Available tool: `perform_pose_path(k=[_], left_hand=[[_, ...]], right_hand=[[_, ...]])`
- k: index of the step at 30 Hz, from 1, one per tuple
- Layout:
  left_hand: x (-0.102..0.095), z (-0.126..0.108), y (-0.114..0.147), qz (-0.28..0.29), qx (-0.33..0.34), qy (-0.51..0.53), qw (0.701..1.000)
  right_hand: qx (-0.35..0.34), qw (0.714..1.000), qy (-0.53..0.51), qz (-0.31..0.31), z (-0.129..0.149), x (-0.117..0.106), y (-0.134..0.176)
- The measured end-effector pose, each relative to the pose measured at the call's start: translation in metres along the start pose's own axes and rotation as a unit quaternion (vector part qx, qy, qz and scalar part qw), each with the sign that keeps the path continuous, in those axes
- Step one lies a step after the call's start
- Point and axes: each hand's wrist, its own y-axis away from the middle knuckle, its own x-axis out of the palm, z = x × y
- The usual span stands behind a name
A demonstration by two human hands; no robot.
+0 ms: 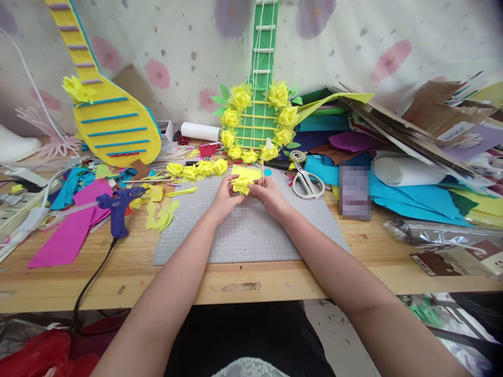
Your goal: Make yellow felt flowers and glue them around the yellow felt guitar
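Note:
Over the grey cutting mat [236,246], my left hand [226,200] and my right hand [271,196] meet around a yellow paper flower [241,184]. The fingers of both are closed on its edges. A thin pale stick [263,168] rises from my right hand's fingers, its wider tip pointing up. Just behind the flower lies a flat piece of yellow paper [247,172]. A row of finished yellow paper flowers [204,168] sits at the mat's back left. Behind stands a green paper guitar [257,112] ringed with yellow flowers.
A blue glue gun [118,209] with its cord stands on the left beside magenta paper [63,235]. White-handled scissors [308,183] lie at the mat's back right. Yellow paper scraps [161,214] overlap the mat's left edge. A yellow paper instrument [118,123] leans back left; stacked coloured paper [416,199] covers the right.

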Motion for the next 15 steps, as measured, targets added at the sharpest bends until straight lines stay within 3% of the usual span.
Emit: perform_pose_path(k=[10, 15], left_hand=[[0.0029, 0.0036, 0.0014, 0.058, 0.060, -0.053, 0.995], [0.0046, 0.0041, -0.0003, 0.010, 0.051, -0.018, 0.999]], right_hand=[[0.022, 0.997, -0.074, -0.030, -0.0007, -0.0002, -0.0012], [0.023, 0.991, -0.106, -0.077, -0.0002, -0.0003, -0.0053]])
